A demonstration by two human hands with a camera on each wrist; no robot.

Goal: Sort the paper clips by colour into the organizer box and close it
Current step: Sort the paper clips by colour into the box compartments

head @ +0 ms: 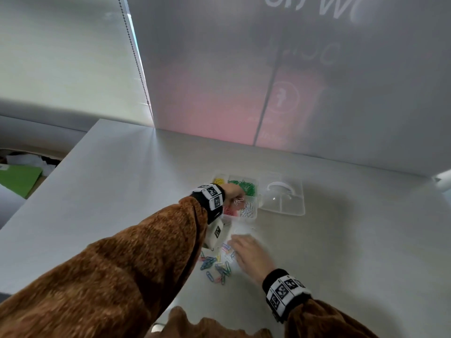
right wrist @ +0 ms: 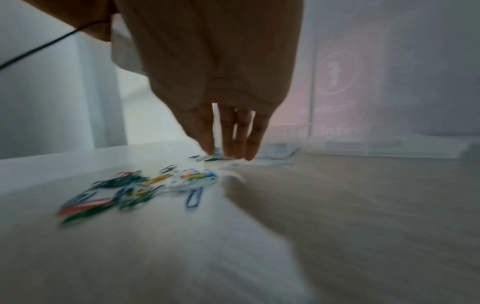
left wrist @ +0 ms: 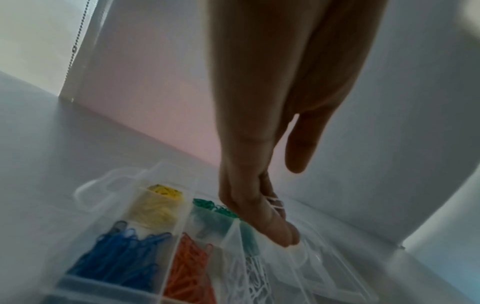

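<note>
A clear organizer box stands open on the table, its lid folded out to the right. Its compartments hold yellow, green, blue, orange-red and white paper clips. My left hand hovers over the box and pinches a few white clips above the white compartment. A loose pile of mixed clips lies nearer me. My right hand reaches flat toward that pile, fingers straight, tips at the clips.
A frosted panel with a pink glow stands just behind the box. A bead chain hangs at the back left. The table's left edge drops to a lower area with a green sheet.
</note>
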